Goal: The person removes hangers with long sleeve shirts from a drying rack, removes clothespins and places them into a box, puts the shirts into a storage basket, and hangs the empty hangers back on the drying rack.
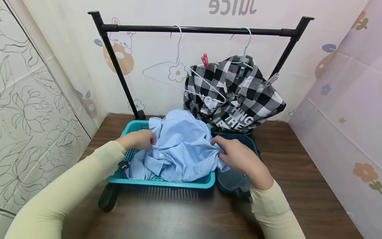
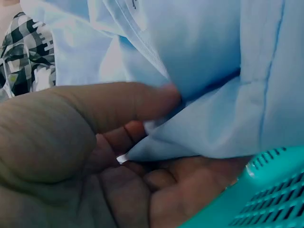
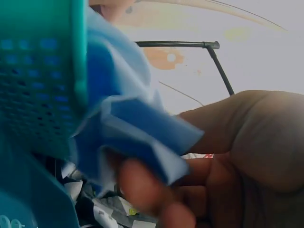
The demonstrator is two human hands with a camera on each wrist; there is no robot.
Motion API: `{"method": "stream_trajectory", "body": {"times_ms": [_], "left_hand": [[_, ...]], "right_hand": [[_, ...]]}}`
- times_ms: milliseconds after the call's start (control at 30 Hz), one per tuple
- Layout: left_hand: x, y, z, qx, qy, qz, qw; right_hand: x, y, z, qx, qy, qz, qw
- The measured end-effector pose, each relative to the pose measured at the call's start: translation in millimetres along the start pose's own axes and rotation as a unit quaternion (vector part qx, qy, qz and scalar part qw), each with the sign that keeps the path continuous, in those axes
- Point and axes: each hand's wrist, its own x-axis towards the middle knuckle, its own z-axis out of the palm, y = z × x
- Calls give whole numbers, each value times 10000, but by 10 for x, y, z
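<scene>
Pinching blue garment (image 1: 182,146) in turquoise basket (image 1: 161,183)

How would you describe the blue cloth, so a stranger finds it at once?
At the black rack's foot sits a turquoise basket. The cloth lies crumpled mostly inside it, pinched by the left hand and right hand. Unlike the checked garment hanging behind, it is light blue, without checks.
</scene>
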Motion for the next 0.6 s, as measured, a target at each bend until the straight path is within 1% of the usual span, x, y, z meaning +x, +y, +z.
{"method": "stream_trajectory", "body": {"times_ms": [100,167,233,267,333,400,500,600], "left_hand": [[-37,20,-56,-10,178,94,9998],[-70,29,-100,-41,288,95,9995],[-101,27,-140,19,431,139,9990],[-115,25,-157,54,510,147,9986],[-137,7,-180,81,657,162,9977],[-157,-14,-197,89,815,170,9965],[-223,-9,-239,-139,973,72,9951],[-272,22,-274,-274,1173,76,9927]], "right_hand": [[45,-67,-26,315,448,-134,9984],[99,-148,-49,492,774,-250,9955],[165,-252,-77,686,1001,-380,9919],[201,-313,-90,764,1041,-438,9907],[269,-441,-113,838,1021,-534,9898],[337,-573,-128,787,877,-679,9907],[463,-776,-135,406,587,-989,9925],[614,-941,-125,20,274,-1413,9896]]}}
